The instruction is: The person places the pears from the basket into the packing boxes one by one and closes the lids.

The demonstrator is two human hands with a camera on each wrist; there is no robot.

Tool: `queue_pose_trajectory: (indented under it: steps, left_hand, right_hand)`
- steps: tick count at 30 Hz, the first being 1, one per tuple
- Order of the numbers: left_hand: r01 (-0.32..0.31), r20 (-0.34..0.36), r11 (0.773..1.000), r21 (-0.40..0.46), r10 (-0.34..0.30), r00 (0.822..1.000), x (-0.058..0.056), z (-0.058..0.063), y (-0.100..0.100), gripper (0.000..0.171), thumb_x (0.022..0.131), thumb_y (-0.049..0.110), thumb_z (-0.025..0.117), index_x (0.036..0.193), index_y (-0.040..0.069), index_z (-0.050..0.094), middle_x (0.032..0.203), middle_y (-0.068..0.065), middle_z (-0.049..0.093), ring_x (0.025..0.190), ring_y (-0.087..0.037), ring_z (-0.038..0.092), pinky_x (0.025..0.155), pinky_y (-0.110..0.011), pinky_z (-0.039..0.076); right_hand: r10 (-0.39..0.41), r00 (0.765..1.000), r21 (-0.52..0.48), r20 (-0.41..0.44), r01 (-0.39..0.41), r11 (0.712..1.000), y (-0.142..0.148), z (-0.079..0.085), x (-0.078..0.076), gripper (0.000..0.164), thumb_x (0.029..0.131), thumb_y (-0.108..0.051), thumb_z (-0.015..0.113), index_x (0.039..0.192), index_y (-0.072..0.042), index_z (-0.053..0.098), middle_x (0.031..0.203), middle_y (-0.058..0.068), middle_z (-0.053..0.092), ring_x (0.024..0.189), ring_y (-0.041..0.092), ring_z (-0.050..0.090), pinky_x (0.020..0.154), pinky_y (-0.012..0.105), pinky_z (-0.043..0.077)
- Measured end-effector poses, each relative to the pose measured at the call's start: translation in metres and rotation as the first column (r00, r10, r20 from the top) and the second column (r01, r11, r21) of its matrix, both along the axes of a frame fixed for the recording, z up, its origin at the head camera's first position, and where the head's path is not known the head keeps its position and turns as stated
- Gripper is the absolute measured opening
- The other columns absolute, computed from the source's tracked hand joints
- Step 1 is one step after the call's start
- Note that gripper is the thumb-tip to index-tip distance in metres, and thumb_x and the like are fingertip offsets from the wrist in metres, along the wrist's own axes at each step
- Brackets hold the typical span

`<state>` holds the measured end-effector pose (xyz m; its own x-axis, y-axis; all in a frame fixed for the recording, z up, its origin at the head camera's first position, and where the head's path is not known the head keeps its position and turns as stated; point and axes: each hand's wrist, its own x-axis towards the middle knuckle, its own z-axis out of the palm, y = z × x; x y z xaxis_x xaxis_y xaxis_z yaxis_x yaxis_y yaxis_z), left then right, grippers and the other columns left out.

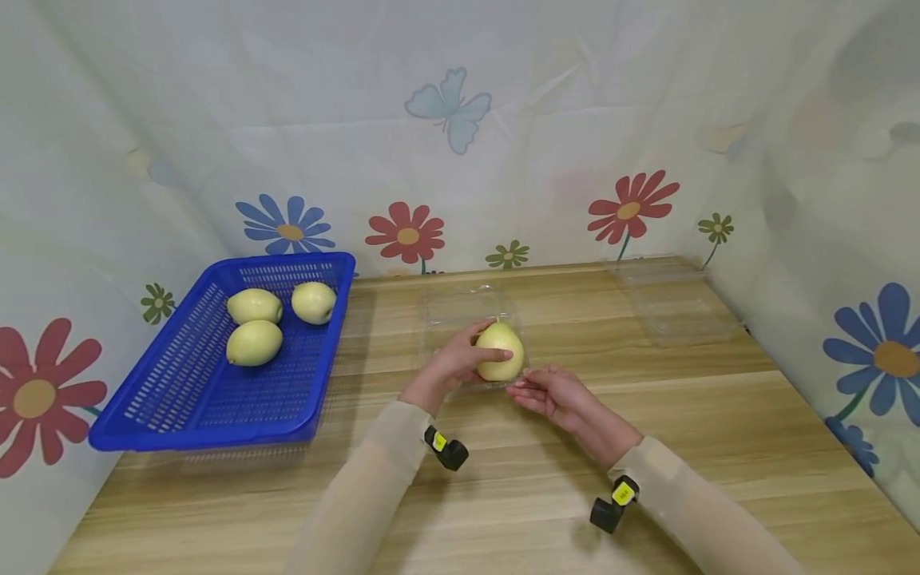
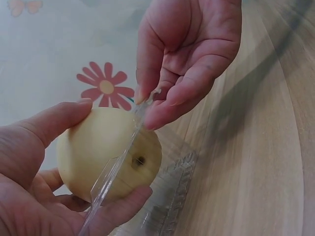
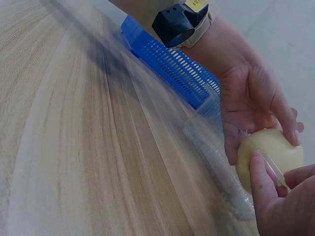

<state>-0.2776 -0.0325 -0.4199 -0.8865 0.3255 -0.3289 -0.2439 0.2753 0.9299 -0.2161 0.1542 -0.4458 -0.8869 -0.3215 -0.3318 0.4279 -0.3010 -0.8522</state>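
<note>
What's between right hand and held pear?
A thin edge of clear plastic, pinched by the right hand and crossing in front of the pear, in the left wrist view.

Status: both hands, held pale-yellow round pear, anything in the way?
Left hand grips pale-yellow round pear. Right hand pinches thin clear plastic edge. Plastic edge crosses pear in left wrist view; no other obstruction visible.

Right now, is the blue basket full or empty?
Partly full: the head view shows three pears in the blue basket, with room beside them; the left hand holds another pear.
</note>
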Motion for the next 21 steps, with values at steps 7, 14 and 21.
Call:
queue_pose_trajectory:
  steps: [7, 14, 21]
  left_hand:
    - [-0.007, 0.008, 1.0, 0.007, 0.007, 1.0, 0.0, 0.0, 0.003, 0.079, 0.092, 0.016, 0.077, 0.16, 0.019, 0.036, 0.161, -0.02, 0.04, 0.112, -0.028, 0.059, 0.073, -0.033, 0.061]
    - [-0.021, -0.009, 0.999, -0.024, 0.02, 1.0, -0.003, -0.007, 0.006, 0.08, 0.091, 0.018, 0.078, 0.16, 0.02, 0.037, 0.157, -0.02, 0.044, 0.107, -0.027, 0.058, 0.068, -0.029, 0.058]
    - [-0.012, -0.017, 0.998, -0.062, 0.011, 1.0, -0.005, -0.01, 0.006, 0.082, 0.09, 0.02, 0.079, 0.16, 0.021, 0.036, 0.156, -0.021, 0.045, 0.106, -0.028, 0.06, 0.068, -0.031, 0.059]
  right_hand:
    - [-0.002, 1.0, 0.01, 0.0, 0.002, 1.0, -0.001, -0.001, -0.001, 0.016, 0.109, -0.004, 0.037, 0.11, 0.006, 0.049, 0.078, 0.001, 0.074, 0.078, 0.006, 0.075, 0.074, 0.017, 0.062]
    - [-0.011, 1.0, 0.012, 0.01, 0.011, 1.0, -0.001, 0.0, -0.001, 0.016, 0.109, -0.004, 0.037, 0.111, 0.007, 0.048, 0.078, 0.0, 0.073, 0.077, 0.006, 0.075, 0.074, 0.017, 0.062]
    - [-0.006, 1.0, 0.007, 0.009, 0.006, 1.0, -0.001, 0.0, -0.001, 0.016, 0.11, -0.004, 0.036, 0.112, 0.007, 0.047, 0.078, 0.0, 0.073, 0.077, 0.006, 0.075, 0.074, 0.017, 0.062]
